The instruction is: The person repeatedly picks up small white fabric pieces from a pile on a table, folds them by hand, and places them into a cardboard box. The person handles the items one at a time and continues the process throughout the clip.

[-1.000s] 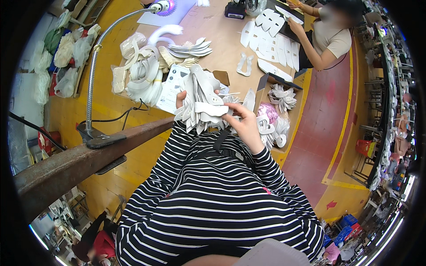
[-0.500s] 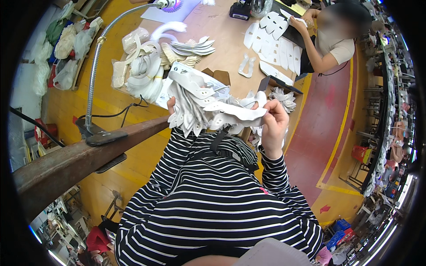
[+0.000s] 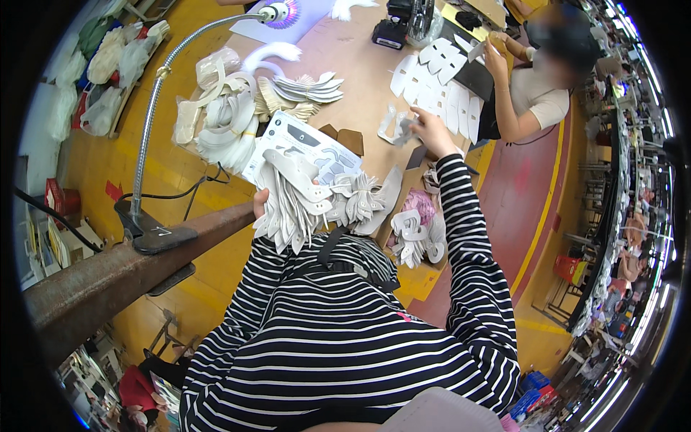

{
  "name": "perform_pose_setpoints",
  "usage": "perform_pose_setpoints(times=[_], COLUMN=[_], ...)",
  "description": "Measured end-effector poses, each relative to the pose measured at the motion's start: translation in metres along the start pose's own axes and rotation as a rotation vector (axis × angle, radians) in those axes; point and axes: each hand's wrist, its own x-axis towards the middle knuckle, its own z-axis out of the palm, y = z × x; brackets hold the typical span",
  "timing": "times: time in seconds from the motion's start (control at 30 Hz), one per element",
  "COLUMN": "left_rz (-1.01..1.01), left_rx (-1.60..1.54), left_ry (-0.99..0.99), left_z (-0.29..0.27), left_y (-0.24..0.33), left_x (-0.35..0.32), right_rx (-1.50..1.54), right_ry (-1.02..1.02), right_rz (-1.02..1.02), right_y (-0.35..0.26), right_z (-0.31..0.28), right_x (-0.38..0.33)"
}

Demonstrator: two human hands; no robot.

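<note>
My left hand (image 3: 260,204) is closed round the edge of a thick fanned bundle of white shoe-upper pieces (image 3: 291,205), curved and punched with small holes. Most of its fingers are hidden behind the bundle. Over the table's right part, my right hand (image 3: 433,135) reaches out with a blurred pale shoe-upper piece (image 3: 407,132) at its fingers. Right beside that piece lies a white U-shaped piece (image 3: 389,124) on the tabletop. A printed sheet with drawn shapes (image 3: 306,147) lies just beyond the bundle.
Rows of white cut pieces (image 3: 435,90) lie near a co-worker (image 3: 533,101) at the far right. More strips and bundles (image 3: 234,119) are heaped on the left. A lamp's bendable metal arm (image 3: 155,108) rises from a rusty beam (image 3: 144,259). An open box (image 3: 417,209) stands near my right arm.
My right hand has left the bundle and moved away and up over the table, carrying a piece. My left hand has lowered slightly with the bundle.
</note>
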Motion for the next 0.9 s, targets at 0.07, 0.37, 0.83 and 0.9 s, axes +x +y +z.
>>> perform_pose_setpoints(times=[0.07, 0.37, 0.83, 0.9], left_rz=[-0.006, 0.365, 0.255, 0.219], left_rx=[0.135, -0.110, -0.189, -0.208], left_ry=[0.116, 0.543, 0.503, 0.422], left_z=[0.007, 0.067, 0.064, 0.066], left_y=[0.006, -0.037, -0.033, -0.035], left_x=[-0.007, -0.008, 0.007, 0.011], right_rx=[-0.018, -0.670, 0.062, 0.501], right_ry=[0.057, 0.224, 0.123, -0.069], right_rz=[-0.013, -0.045, -0.122, -0.010], right_y=[0.016, 0.057, -0.032, -0.112], right_z=[-0.004, 0.100, 0.110, 0.052], right_x=[0.027, 0.044, -0.041, -0.064])
